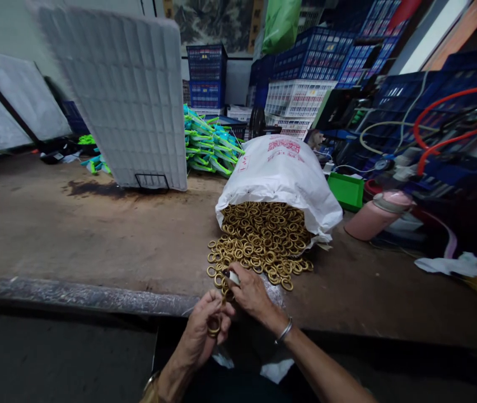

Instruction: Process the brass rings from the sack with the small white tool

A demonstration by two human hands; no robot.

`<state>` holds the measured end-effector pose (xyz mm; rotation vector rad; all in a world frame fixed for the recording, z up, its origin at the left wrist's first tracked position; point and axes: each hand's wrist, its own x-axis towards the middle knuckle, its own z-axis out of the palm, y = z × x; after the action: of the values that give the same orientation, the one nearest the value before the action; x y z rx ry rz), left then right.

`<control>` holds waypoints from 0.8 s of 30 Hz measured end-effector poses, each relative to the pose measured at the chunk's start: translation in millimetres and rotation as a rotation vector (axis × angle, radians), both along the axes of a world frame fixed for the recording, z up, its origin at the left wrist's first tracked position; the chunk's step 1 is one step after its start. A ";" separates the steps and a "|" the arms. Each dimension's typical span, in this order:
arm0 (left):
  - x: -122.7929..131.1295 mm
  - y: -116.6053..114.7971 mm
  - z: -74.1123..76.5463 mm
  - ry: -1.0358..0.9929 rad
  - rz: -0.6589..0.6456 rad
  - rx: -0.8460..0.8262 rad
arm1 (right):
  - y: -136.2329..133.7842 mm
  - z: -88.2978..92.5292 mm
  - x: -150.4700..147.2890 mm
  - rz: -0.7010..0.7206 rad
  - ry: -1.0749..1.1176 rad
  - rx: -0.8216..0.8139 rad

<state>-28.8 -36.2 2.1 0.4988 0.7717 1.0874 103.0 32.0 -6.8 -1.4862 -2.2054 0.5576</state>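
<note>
My left hand (208, 324) is closed on brass-coloured rings (214, 326), held just in front of the table edge. Close beside it, my right hand (252, 292) has its fingers bent together at the near edge of a ring pile (259, 251). A small white piece with a dark end (232, 277) shows at the right fingers; I cannot tell if it is a finger cover or a held thing. Behind the hands, a white woven sack (279, 173) lies on its side, its mouth facing me, spilling many rings onto the table.
The brown tabletop (96, 240) ends at a worn front edge. A quilted white panel (138, 101) stands at left, beside green and blue plastic pieces (211, 143). At right are a pink bottle (377, 215), a green tray (345, 190) and red hoses. Stacked crates (207, 75) stand behind.
</note>
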 end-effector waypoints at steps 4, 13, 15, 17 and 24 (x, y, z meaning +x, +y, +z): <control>-7.5 0.6 -0.8 -0.059 0.034 -0.040 | -2.6 -0.6 -1.4 0.026 -0.093 0.006; -9.8 4.6 -8.3 -0.197 0.117 -0.198 | 1.8 -9.1 22.2 -0.095 -0.165 0.035; -6.4 5.8 -10.0 -0.177 0.116 -0.195 | 1.8 -14.3 30.8 -0.137 -0.183 0.044; -2.8 7.1 -10.8 -0.153 0.111 -0.189 | 2.0 -17.6 38.6 -0.165 -0.172 0.057; 8.1 16.1 -1.8 -0.038 0.034 -0.080 | 7.4 -4.8 48.2 -0.215 0.257 -0.186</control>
<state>-20.7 -20.0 0.3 0.3980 0.7893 1.0901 151.3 39.4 -11.6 -1.6183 -1.8134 0.8467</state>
